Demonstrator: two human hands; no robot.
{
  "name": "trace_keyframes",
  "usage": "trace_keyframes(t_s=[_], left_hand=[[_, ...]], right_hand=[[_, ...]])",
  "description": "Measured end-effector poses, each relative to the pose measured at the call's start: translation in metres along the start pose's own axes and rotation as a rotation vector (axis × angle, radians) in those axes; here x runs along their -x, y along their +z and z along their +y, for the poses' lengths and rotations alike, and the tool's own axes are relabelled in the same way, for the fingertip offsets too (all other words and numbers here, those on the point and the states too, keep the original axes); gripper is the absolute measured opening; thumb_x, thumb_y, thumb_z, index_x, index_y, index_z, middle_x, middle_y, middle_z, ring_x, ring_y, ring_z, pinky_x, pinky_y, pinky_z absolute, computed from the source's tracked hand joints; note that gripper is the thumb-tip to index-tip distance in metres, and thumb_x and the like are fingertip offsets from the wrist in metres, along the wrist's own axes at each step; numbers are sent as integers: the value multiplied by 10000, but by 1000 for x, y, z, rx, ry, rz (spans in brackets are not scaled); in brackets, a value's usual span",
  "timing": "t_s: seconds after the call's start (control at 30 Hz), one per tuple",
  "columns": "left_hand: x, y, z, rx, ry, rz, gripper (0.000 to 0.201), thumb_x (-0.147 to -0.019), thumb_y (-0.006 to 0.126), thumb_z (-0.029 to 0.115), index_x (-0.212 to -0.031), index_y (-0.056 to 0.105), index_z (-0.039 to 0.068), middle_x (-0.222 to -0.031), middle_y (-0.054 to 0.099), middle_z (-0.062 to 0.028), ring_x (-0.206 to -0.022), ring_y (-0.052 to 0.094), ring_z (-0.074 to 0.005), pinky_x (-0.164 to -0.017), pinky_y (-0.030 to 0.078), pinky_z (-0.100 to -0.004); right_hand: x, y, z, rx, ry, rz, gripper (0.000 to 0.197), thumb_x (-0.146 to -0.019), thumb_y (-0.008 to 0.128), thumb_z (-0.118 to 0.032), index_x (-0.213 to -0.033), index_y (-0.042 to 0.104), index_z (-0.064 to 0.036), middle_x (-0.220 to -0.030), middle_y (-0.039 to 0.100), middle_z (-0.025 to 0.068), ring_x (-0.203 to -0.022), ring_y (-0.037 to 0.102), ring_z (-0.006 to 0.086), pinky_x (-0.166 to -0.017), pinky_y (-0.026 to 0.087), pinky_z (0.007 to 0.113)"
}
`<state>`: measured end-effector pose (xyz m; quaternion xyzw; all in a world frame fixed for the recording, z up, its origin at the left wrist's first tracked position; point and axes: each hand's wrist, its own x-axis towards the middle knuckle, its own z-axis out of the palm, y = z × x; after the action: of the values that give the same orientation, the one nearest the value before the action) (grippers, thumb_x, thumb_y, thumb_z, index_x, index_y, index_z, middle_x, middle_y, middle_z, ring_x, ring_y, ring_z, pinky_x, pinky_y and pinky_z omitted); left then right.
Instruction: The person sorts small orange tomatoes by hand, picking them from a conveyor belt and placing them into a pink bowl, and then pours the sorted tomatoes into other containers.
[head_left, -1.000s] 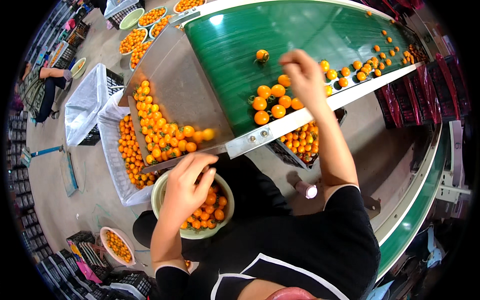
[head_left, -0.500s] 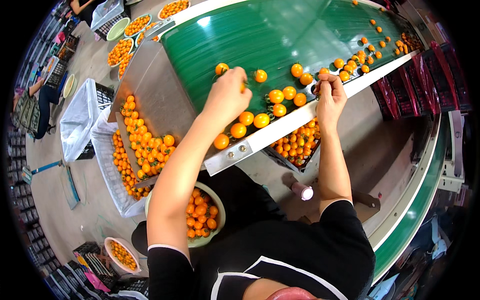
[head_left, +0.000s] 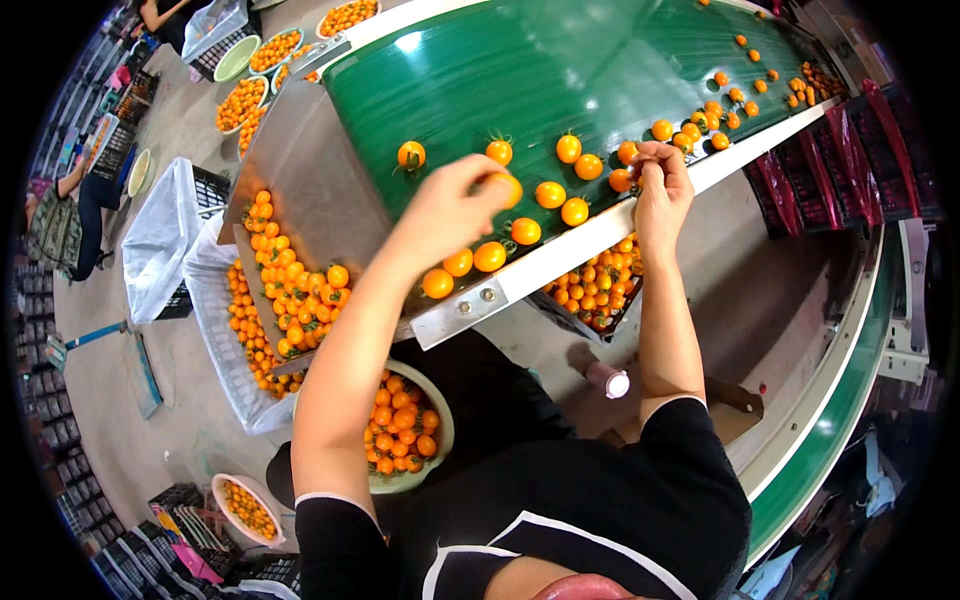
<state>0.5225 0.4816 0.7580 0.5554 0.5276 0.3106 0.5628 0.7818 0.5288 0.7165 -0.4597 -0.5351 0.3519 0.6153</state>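
Observation:
Orange cherry tomatoes (head_left: 550, 195) lie on the green conveyor belt (head_left: 440, 95), some with green calyxes. Over the belt's near end, my left hand (head_left: 445, 212) is closed, an orange cherry tomato (head_left: 508, 190) showing at its fingertips. Further right, by the belt's white rail (head_left: 700, 175), my right hand (head_left: 663, 190) has its fingertips pinched together; what they hold, if anything, is hidden. Two cherry tomatoes (head_left: 620, 180) sit just left of those fingertips. In front of me, below my left forearm, stands a pale green bowl (head_left: 445, 440) of cherry tomatoes.
Left of the belt a metal chute (head_left: 330, 190) leads to a plastic-lined crate (head_left: 215, 330) of tomatoes. Another crate (head_left: 610, 325) stands under the rail, near a pink cup (head_left: 608, 380). Filled basins (head_left: 240, 105) and a seated person (head_left: 75, 220) are further left.
The loose tomatoes on the belt have shifted left toward the chute. My left hand has moved slightly down, a tomato now plain at its fingertips. My right hand has hardly moved.

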Motion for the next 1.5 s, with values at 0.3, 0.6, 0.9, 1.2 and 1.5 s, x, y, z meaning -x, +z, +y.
trace_keyframes(t_s=[0.3, 0.6, 0.9, 1.2, 1.5], left_hand=[[135, -63, -41, 617, 63, 162, 298, -905, 608, 238, -1111, 549, 31, -866, 594, -77, -580, 476, -90, -479, 352, -192], [265, -22, -116, 127, -449, 132, 267, -864, 662, 161, -1084, 583, 33, -934, 609, -65, -768, 572, -109, -616, 453, -220], [304, 43, -198, -748, -214, 573, 406, -878, 568, 48, -1275, 508, -8, -1265, 505, -233, -1188, 471, -416, -1008, 367, -472], [326, 63, -183, -930, -307, 624, 589, -845, 584, 76, -1414, 433, 39, -1539, 264, -205, -1315, 296, -438, -1105, 246, -517], [278, 54, -133, -799, 185, 765, 123, -751, 685, -49, -829, 623, 22, -734, 610, -97, -693, 592, -291, -877, 477, -465]], right_hand=[[-9, 50, -26, 1035, -266, -520, 331, -836, 654, -204, -1157, 655, -124, -1027, 668, 125, -811, 660, 288, -719, 532, 376], [34, 44, -104, 224, -55, -687, 272, -854, 604, -214, -1037, 621, -13, -757, 625, 94, -704, 636, 190, -657, 508, 337], [322, 130, -23, 211, -205, -1223, 296, -848, 596, -204, -1120, 546, -101, -1127, 585, 109, -962, 615, 311, -795, 494, 451], [291, 67, -22, 13, -318, -1135, 376, -798, 665, -139, -1161, 585, -82, -1206, 590, 124, -1085, 589, 317, -882, 486, 418], [175, -33, -57, 488, -330, -550, 100, -787, 727, -86, -724, 650, -80, -652, 623, 52, -544, 579, 257, -529, 451, 368]])
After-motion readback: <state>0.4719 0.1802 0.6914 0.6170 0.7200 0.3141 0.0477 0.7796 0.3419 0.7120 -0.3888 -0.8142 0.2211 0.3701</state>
